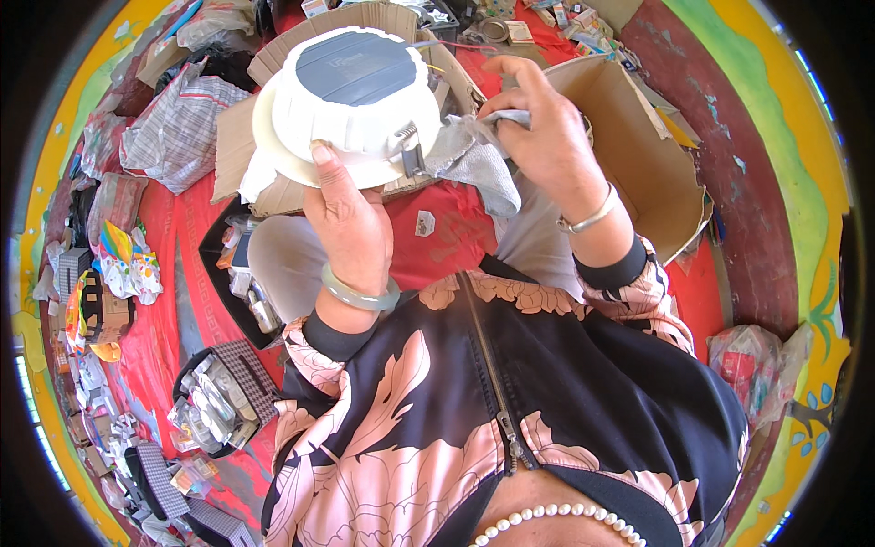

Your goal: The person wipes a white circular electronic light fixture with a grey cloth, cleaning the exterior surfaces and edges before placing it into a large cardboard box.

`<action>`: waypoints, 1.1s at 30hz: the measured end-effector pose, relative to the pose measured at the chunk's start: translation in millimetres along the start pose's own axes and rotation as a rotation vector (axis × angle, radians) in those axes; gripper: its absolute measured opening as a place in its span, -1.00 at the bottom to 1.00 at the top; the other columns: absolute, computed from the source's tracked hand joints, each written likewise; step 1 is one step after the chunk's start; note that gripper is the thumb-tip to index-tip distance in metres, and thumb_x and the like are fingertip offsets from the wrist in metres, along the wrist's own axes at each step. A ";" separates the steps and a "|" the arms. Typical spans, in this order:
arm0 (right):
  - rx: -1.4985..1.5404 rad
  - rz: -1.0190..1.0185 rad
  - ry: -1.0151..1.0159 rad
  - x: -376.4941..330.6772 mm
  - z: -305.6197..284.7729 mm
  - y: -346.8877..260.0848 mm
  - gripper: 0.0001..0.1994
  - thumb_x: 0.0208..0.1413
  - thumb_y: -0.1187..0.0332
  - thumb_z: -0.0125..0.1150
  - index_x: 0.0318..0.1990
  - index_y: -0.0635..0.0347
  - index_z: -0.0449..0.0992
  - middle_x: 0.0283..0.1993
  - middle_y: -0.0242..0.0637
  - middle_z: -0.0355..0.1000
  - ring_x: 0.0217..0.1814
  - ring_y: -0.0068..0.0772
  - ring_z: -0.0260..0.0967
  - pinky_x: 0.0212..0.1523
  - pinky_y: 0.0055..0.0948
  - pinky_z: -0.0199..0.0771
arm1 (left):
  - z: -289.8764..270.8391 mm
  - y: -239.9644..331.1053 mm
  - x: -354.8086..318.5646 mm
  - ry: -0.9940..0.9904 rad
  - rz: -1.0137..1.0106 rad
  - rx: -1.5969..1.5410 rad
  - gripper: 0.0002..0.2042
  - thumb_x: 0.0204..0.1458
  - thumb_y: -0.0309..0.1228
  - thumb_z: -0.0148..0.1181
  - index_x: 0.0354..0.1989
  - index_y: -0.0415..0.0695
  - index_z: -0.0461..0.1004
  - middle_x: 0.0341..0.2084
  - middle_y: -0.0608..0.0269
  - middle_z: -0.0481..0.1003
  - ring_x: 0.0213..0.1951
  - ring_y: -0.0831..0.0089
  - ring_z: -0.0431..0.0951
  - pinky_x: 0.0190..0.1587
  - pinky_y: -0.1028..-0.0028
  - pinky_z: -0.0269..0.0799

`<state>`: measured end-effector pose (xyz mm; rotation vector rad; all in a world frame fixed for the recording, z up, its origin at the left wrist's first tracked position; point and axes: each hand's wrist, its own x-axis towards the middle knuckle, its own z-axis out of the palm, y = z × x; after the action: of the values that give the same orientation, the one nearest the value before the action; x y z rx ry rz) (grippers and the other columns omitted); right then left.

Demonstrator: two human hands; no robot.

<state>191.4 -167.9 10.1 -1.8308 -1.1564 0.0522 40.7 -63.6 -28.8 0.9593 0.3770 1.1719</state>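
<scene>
White lamp (pixel 351 100), upper centre of frame: left hand (pixel 351 223) is gripping its rim. Right hand (pixel 547 137) is pinching a grey cloth (pixel 474 155) beside it, above a cardboard box (pixel 638 164).

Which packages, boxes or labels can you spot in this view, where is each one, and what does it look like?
Open cardboard box: right of the right hand, brown, flaps up.
Flattened cardboard: behind the white round lamp in the left hand, brown.
Small label: on the red cloth, white, squarish.
Clear plastic bag: far right, crumpled.

Bright daylight, soft shadows, sharp centre, heavy fisheye bending, black corners
</scene>
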 end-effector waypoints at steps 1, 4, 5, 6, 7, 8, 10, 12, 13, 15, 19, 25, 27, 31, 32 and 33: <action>0.073 -0.039 -0.001 -2.9 -0.4 -5.6 -0.56 -0.16 0.67 0.03 -0.03 0.16 0.36 -0.35 -0.32 0.52 -0.32 -0.52 0.41 -0.22 -0.56 0.38 | -3.3 -0.5 1.9 -0.010 0.014 0.042 -0.49 0.18 -0.09 -0.10 0.09 -0.32 0.21 -0.02 0.10 0.33 -0.06 0.36 0.42 -0.07 0.41 0.40; 0.368 -0.046 -0.051 -24.9 4.1 -36.6 -0.81 -0.07 0.70 0.06 -0.33 0.21 0.50 -0.33 -0.39 0.50 -0.28 -0.66 0.40 -0.26 -0.62 0.39 | 3.5 0.1 5.5 0.073 0.033 0.050 -0.50 0.19 -0.08 -0.12 0.06 -0.32 0.23 -0.08 0.11 0.37 -0.10 0.39 0.44 -0.15 0.45 0.41; 0.364 -0.225 -0.038 -29.3 14.3 -30.8 -0.78 -0.09 0.68 0.09 -0.29 0.20 0.50 -0.31 -0.34 0.49 -0.29 -0.53 0.43 -0.28 -0.55 0.42 | 6.9 -0.5 5.7 0.088 0.026 0.027 -0.50 0.19 -0.08 -0.12 0.05 -0.34 0.23 -0.09 0.11 0.38 -0.11 0.40 0.44 -0.16 0.46 0.41; 0.244 -0.428 0.047 -27.5 24.2 -30.3 -0.76 -0.16 0.68 0.10 -0.28 0.21 0.49 -0.27 -0.27 0.47 -0.31 -0.40 0.40 -0.28 -0.48 0.41 | 8.9 -0.6 5.9 0.110 0.021 0.009 -0.49 0.20 -0.08 -0.13 0.05 -0.35 0.24 -0.10 0.10 0.38 -0.12 0.40 0.44 -0.17 0.46 0.41; 0.119 -0.629 0.133 -24.2 33.4 -30.2 -0.72 -0.23 0.68 0.12 -0.28 0.23 0.48 -0.24 -0.20 0.45 -0.32 -0.27 0.38 -0.27 -0.40 0.41 | 10.5 -0.3 5.7 0.132 0.017 -0.009 -0.49 0.20 -0.08 -0.14 0.04 -0.36 0.24 -0.11 0.10 0.39 -0.13 0.40 0.44 -0.18 0.47 0.40; 0.060 -0.678 0.139 -21.4 44.6 -28.3 -0.73 -0.24 0.64 0.11 -0.27 0.26 0.48 -0.24 -0.19 0.45 -0.30 -0.26 0.37 -0.25 -0.39 0.40 | 8.7 1.1 4.6 0.114 0.039 0.055 -0.49 0.19 -0.08 -0.11 0.03 -0.36 0.24 -0.11 0.08 0.40 -0.15 0.39 0.46 -0.20 0.46 0.42; -0.062 -0.767 0.167 -18.9 59.2 -23.8 -0.72 -0.26 0.58 0.11 -0.26 0.32 0.46 -0.22 -0.16 0.44 -0.25 -0.23 0.35 -0.19 -0.38 0.39 | 4.9 1.2 2.5 0.074 0.072 0.144 -0.50 0.18 -0.09 -0.09 0.00 -0.38 0.25 -0.13 0.06 0.41 -0.20 0.38 0.48 -0.23 0.46 0.45; -0.157 -0.796 0.152 -21.1 62.3 -27.0 -0.72 -0.24 0.51 0.10 -0.27 0.35 0.46 -0.23 -0.17 0.43 -0.23 -0.26 0.34 -0.17 -0.40 0.37 | -2.5 -5.0 5.9 0.060 0.096 0.143 -0.49 0.18 -0.08 -0.09 -0.03 -0.40 0.26 -0.16 0.04 0.43 -0.24 0.38 0.50 -0.26 0.46 0.45; -0.204 -0.811 0.144 -23.1 63.1 -29.0 -0.72 -0.23 0.47 0.09 -0.27 0.37 0.45 -0.23 -0.17 0.43 -0.22 -0.27 0.33 -0.15 -0.42 0.36 | -5.0 -7.3 7.8 0.059 0.104 0.119 -0.49 0.18 -0.08 -0.10 -0.05 -0.41 0.28 -0.18 0.04 0.45 -0.26 0.38 0.51 -0.28 0.47 0.45; -0.231 -0.791 0.090 -24.7 61.2 -33.3 -0.71 -0.22 0.45 0.08 -0.26 0.39 0.45 -0.25 -0.20 0.42 -0.21 -0.31 0.31 -0.12 -0.44 0.34 | -2.2 -5.1 6.9 0.094 0.095 0.114 -0.49 0.18 -0.07 -0.11 -0.07 -0.42 0.28 -0.20 0.04 0.46 -0.29 0.36 0.52 -0.27 0.45 0.45; -0.149 -0.759 -0.016 -22.3 60.7 -32.8 -0.74 -0.22 0.49 0.08 -0.29 0.38 0.48 -0.29 -0.22 0.44 -0.25 -0.35 0.35 -0.14 -0.46 0.35 | 0.7 5.2 0.8 0.067 -0.003 0.091 -0.49 0.21 -0.09 -0.16 0.02 -0.39 0.25 -0.08 0.06 0.39 -0.14 0.37 0.45 -0.13 0.43 0.40; 1.308 -0.164 -0.707 0.3 16.2 11.6 -0.90 -0.18 0.62 0.08 -0.49 0.36 0.52 -0.38 -0.14 0.48 -0.28 -0.33 0.42 -0.22 -0.43 0.38 | -1.4 6.9 -1.5 0.080 0.083 0.125 -0.46 0.20 -0.05 -0.16 0.03 -0.39 0.23 -0.06 0.04 0.36 -0.07 0.35 0.43 -0.10 0.42 0.43; 1.154 0.063 -0.400 -4.7 9.5 3.5 -0.88 -0.15 0.64 0.06 -0.44 0.36 0.52 -0.36 -0.13 0.48 -0.27 -0.34 0.42 -0.19 -0.47 0.37 | 7.9 11.5 -1.9 0.126 0.120 0.021 -0.44 0.19 -0.03 -0.16 0.04 -0.40 0.20 -0.05 0.04 0.34 -0.05 0.35 0.42 -0.08 0.43 0.41; 0.456 -0.413 -0.012 -7.3 23.5 -19.0 -0.83 -0.17 0.63 0.16 -0.37 0.23 0.54 -0.37 -0.25 0.48 -0.29 -0.35 0.42 -0.26 -0.54 0.41 | 6.9 8.0 -1.8 0.159 0.121 0.160 -0.42 0.19 -0.02 -0.16 0.05 -0.41 0.19 -0.04 0.03 0.33 -0.08 0.33 0.42 -0.06 0.44 0.38; 0.261 -0.489 0.090 -12.4 25.5 -35.3 -0.79 -0.21 0.62 0.19 -0.35 0.17 0.53 -0.37 -0.22 0.44 -0.29 -0.23 0.39 -0.27 -0.46 0.42 | 6.5 7.6 -2.8 0.187 0.099 0.228 -0.42 0.19 -0.02 -0.16 0.05 -0.41 0.19 -0.04 0.03 0.34 -0.09 0.33 0.42 -0.06 0.43 0.37; 0.167 -0.566 0.171 -15.1 34.2 -40.5 -0.77 -0.22 0.61 0.18 -0.32 0.17 0.52 -0.34 -0.23 0.42 -0.31 -0.20 0.38 -0.28 -0.41 0.42 | 8.9 9.9 -4.9 0.204 0.053 0.214 -0.42 0.18 -0.02 -0.15 0.06 -0.39 0.19 -0.04 0.03 0.34 -0.10 0.34 0.42 -0.07 0.42 0.37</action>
<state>139.1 -150.9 13.8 -1.2849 -1.4567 -0.3177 39.1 -71.2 -16.9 1.0419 0.6540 1.3006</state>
